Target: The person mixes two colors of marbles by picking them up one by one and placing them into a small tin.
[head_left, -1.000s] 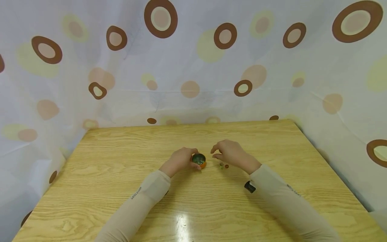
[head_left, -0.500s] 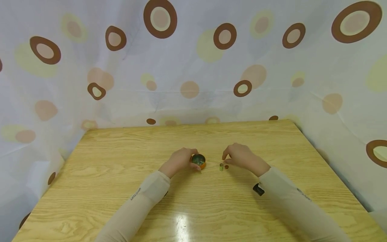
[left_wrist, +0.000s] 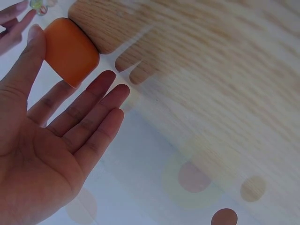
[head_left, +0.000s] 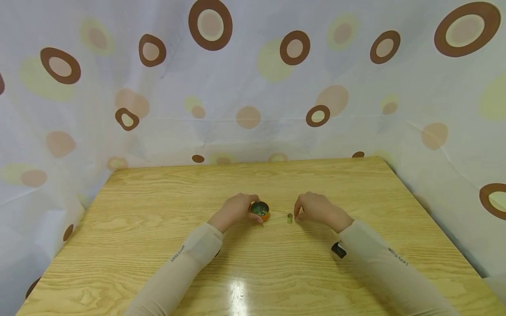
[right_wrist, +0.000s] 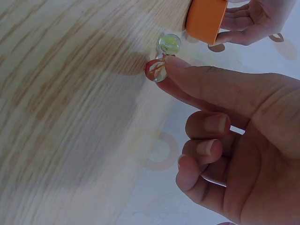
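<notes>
My left hand (head_left: 236, 210) holds a small orange bowl (left_wrist: 70, 51) by its sides, thumb on one side and a finger on the other. The bowl stands on the table, and small shiny things lie in its dark green inside, too small to tell. My right hand (head_left: 316, 212) pinches a clear glass marble with red swirls (right_wrist: 155, 71) between thumb and forefinger, down at the table top; the other fingers are curled. That marble is hidden in the head view. Right beside it lies a glass marble with yellow-green inside (right_wrist: 169, 43), between the hand and the bowl.
Both hands are over a wood-grain table (head_left: 166, 188). A pale curtain with brown rings (head_left: 249, 87) hangs behind the table and along its sides. A black strap piece (head_left: 338, 249) shows under the right wrist.
My right hand has moved right, away from the bowl, and down to the red-swirled marble, which its fingers now pinch. The left hand and the bowl have stayed in place.
</notes>
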`<action>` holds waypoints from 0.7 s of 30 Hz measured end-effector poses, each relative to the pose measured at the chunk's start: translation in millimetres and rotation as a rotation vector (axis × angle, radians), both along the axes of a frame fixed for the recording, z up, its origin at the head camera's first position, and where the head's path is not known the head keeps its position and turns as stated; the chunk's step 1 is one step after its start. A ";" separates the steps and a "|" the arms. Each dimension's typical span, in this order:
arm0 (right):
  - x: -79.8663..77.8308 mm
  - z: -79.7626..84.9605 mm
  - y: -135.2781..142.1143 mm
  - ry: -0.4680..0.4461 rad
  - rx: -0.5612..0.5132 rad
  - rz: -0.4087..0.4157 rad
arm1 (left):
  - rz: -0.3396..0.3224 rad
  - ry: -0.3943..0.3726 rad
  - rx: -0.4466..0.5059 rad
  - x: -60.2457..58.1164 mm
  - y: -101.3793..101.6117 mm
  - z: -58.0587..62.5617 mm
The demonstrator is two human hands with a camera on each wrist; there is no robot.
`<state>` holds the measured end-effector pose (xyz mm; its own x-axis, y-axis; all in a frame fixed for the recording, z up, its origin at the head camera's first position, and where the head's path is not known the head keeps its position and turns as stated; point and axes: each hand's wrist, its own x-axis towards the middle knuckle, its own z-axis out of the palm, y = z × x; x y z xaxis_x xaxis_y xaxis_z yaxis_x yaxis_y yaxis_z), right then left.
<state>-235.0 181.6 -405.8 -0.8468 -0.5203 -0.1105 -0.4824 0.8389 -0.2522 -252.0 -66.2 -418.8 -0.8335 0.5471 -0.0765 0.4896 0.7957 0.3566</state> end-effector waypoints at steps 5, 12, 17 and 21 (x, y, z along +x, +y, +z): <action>0.2 -2.6 1.7 -0.007 -0.007 -0.002 | -0.002 0.002 -0.009 -0.1 -0.1 -0.8; -0.6 -5.0 4.1 -0.011 -0.012 -0.006 | 0.004 0.006 -0.015 0.7 0.2 0.2; 0.0 -3.4 3.9 -0.022 -0.015 -0.016 | 0.000 0.010 -0.018 0.7 0.6 0.5; 0.9 1.0 3.0 -0.014 -0.020 -0.018 | -0.005 0.011 -0.012 0.3 1.0 -0.1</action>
